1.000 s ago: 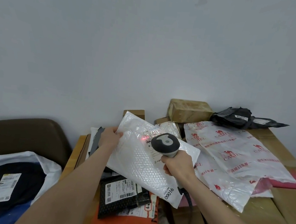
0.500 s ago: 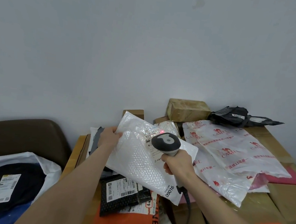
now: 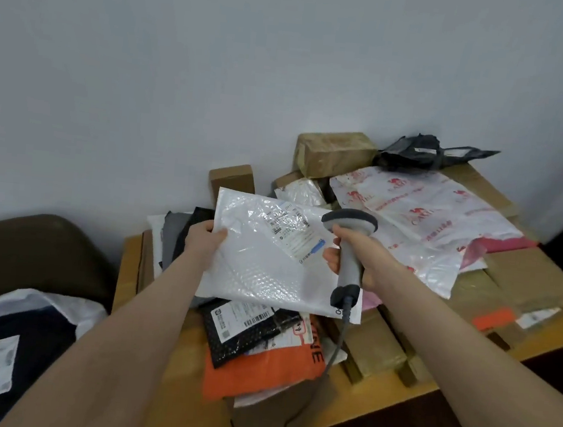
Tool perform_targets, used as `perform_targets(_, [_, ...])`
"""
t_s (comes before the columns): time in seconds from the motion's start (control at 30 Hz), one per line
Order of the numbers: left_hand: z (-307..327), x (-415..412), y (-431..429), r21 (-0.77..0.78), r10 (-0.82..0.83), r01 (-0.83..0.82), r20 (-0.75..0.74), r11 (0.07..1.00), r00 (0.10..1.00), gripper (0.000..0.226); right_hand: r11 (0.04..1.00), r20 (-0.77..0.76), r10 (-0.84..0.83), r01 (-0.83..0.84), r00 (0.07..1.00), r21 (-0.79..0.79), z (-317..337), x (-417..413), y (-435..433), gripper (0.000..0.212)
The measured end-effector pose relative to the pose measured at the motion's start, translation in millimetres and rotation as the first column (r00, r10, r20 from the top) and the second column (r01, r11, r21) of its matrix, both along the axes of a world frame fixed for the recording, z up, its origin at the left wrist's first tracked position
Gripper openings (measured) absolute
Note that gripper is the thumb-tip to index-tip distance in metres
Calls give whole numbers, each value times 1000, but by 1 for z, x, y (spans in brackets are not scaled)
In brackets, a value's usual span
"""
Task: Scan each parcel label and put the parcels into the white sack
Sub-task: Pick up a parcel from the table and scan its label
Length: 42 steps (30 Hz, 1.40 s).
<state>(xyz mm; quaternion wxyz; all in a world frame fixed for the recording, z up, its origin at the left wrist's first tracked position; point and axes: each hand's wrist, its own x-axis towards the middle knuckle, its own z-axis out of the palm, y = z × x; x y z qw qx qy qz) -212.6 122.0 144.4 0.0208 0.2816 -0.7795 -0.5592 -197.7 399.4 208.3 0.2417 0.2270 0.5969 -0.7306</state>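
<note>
Pale bare wall [image 3: 218, 69] backing wooden table [image 3: 129, 267] heaped with parcels. Person's left hand [image 3: 203, 240] gripping white bubble-padded plastic mailer [image 3: 260, 273] at its 9 o'clock edge, holding it above the heap, label [image 3: 292, 230] facing up. Person's right hand [image 3: 355, 258] clenching around grey corded barcode scanner [image 3: 349, 221], head hovering at label's 3 o'clock. Open white sack [image 3: 68, 306] sitting at table's 8 o'clock. Mailer probably light, floppy, slick-skinned. Safest hold: thumb over, fingers under, well in from edge.

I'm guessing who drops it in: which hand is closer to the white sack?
Left. The left hand grips the white mailer right of the white sack; the right hand holds the scanner farther right.
</note>
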Motion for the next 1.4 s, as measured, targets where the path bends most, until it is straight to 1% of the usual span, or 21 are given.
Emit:
perform_targets(0.1, [1, 16, 0, 93, 52, -51, -7, 994, 999, 25, 996, 6, -78, 78, 997, -37, -7, 16, -10, 23])
perform_targets(0.2, [8, 40, -1, 205, 80, -73, -26, 976, 996, 30, 992, -15, -117, 115, 993, -56, -13, 36, -23, 19])
perform_targets(0.3, [14, 69, -11, 225, 94, -77, -65, 971, 993, 34, 988, -56, -137, 132, 989, -80, -18, 64, -41, 14])
perform_targets(0.4, [17, 107, -27, 222, 148, -124, -98, 967, 984, 31, 984, -93, -152, 142, 984, -106, -20, 97, -62, 10])
perform_targets(0.5, [32, 149, -49, 211, 201, -164, -169, 964, 965, 21, 984, -92, -127, 114, 988, -134, -19, 128, -91, 12])
perform_targets(0.67, [51, 202, -109, 193, 324, -282, -243, 940, 914, 25, 985, -119, -44, 23, 992, -170, -5, 161, -150, 17])
perform_targets(0.77, [62, 230, -150, 196, 413, -370, -281, 908, 866, 22, 989, -141, 3, -24, 990, -148, 1, 169, -192, 17])
perform_targets(0.9, [63, 270, -224, 170, 511, -482, -289, 860, 810, 17, 983, -119, 104, -120, 987, -141, 1, 179, -260, 20])
perform_targets(0.97, [56, 287, -264, 130, 536, -522, -277, 843, 797, 11, 975, -107, 156, -171, 982, -143, -4, 182, -300, 23])
perform_targets(1.1, [35, 312, -348, 38, 566, -572, -213, 819, 796, 11, 961, -94, 217, -230, 972, -151, -20, 182, -390, 25])
perform_targets(1.13, [31, 314, -369, 12, 579, -588, -196, 809, 792, 10, 961, -86, 225, -236, 970, -146, -26, 180, -415, 23])
perform_targets(1.23, [11, 317, -437, -45, 599, -610, -146, 791, 787, 17, 962, -46, 249, -252, 968, -108, -44, 175, -486, 11])
perform_targets(1.3, [-2, 322, -477, -86, 601, -606, -84, 791, 795, 8, 962, -11, 261, -261, 965, -79, -57, 173, -528, 11])
perform_targets(1.4, [-30, 329, -536, -135, 615, -603, 75, 786, 785, 17, 964, 63, 264, -260, 963, -65, -76, 170, -577, 15])
